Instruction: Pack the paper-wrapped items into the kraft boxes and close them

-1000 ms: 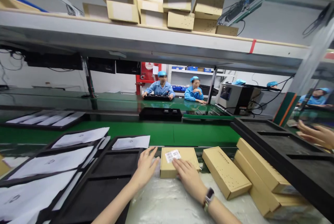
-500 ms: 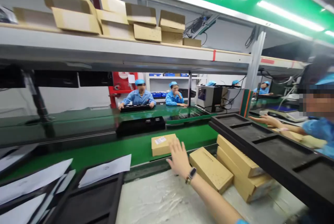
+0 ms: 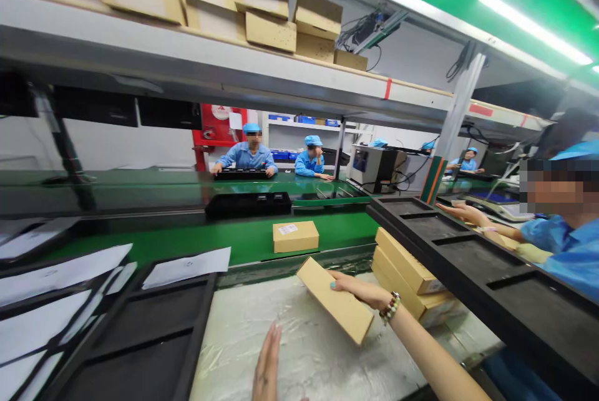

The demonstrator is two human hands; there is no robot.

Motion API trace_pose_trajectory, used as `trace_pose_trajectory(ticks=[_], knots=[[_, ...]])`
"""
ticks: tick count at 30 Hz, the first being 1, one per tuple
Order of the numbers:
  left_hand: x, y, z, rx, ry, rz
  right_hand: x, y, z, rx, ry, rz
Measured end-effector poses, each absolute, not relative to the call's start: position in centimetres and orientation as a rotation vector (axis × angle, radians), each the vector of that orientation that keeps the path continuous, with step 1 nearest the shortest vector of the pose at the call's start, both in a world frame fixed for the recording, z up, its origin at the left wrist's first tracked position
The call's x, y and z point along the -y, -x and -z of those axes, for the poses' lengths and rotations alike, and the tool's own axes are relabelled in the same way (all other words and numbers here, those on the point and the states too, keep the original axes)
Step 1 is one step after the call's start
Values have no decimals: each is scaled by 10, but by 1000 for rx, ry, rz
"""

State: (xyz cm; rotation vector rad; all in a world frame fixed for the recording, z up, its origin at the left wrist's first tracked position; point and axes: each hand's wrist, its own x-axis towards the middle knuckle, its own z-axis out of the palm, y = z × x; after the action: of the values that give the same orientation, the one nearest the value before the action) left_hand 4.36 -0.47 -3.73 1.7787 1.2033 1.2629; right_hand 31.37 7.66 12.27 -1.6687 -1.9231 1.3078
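My right hand [image 3: 358,289], with a bead bracelet at the wrist, grips a flat brown cardboard box [image 3: 334,301] by its far long side. The box is tilted over the plastic-covered bench [image 3: 243,320]. Low in the view is my left hand [image 3: 267,360], fingers stretched and close together, holding nothing; its wrist is out of view. Another cardboard box [image 3: 296,237] with a white label lies on the green conveyor belt [image 3: 187,243]. Behind my right hand, stacked cardboard boxes [image 3: 407,276] stand on the bench.
Black trays [image 3: 145,320] with paper sheets [image 3: 187,267] lie at left. A long compartmented black tray [image 3: 472,264] juts in from the right, over the bench. Beside it, a co-worker's hand [image 3: 463,212] is held out. Overhead runs a shelf [image 3: 234,70] with open cartons.
A hand with a watch reached toward the labelled box on the belt; that box now shows uncovered. The flat box from the bench is now lifted in my right hand. The view has tilted down.
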Motion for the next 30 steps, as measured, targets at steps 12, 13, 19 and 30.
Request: trace_pose_trajectory(ticks=[12,13,19,30], knots=[[27,-17,-20,-1006,-1337,-1226,-5,-263,-128,2474,1008,-1297],[29,-19,-17,-1061,-1353,-1271,2,-264,-133,2543,1046,-1044],[21,-25,-15,-1190,-1521,-1310,19,-269,-117,2782,1022,2],[7,-11,10,-1200,-1537,-1264,18,-255,-100,2731,975,424]])
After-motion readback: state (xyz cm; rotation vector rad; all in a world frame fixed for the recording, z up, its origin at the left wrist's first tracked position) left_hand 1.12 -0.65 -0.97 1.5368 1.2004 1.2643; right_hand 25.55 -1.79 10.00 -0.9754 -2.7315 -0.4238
